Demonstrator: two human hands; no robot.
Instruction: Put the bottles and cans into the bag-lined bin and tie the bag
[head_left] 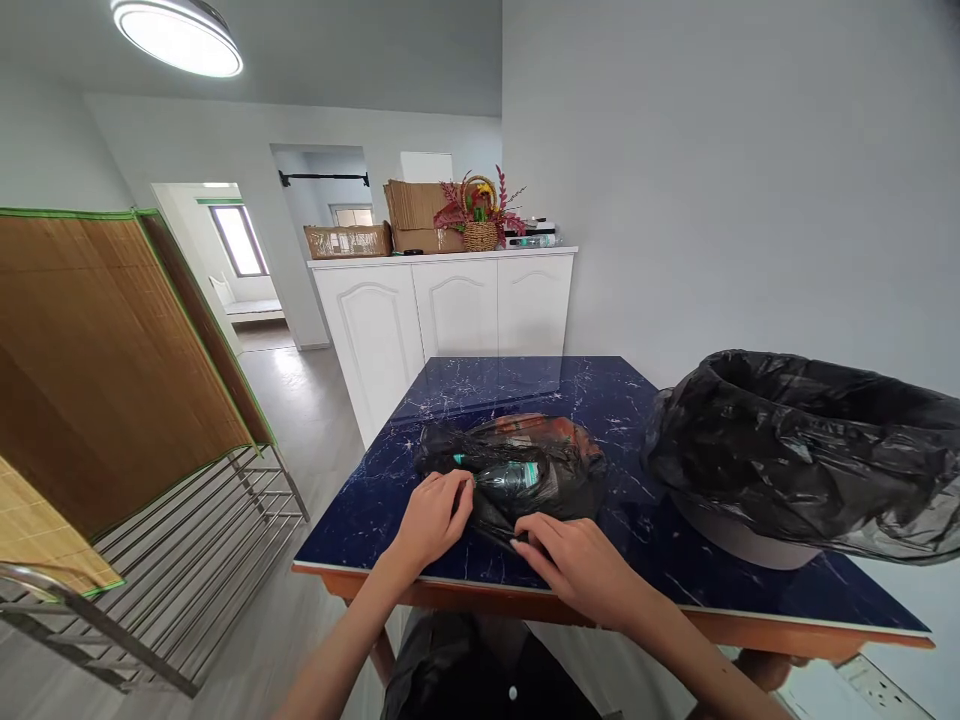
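Note:
A black plastic bag lies on the dark blue tabletop, its mouth turned toward me. Through the opening shows a clear plastic bottle with a teal label, lying on its side. Something orange-red shows through the thin plastic at the back, its kind unclear. My left hand is closed on the bag's left edge, near one end of the bottle. With thumb and fingers pinched, my right hand holds the bag's front right edge.
To the right stands a bin lined with a large black bag. The table's front edge is close to my body. Behind it is a white cabinet bearing boxes and a flower basket. A metal rack stands left.

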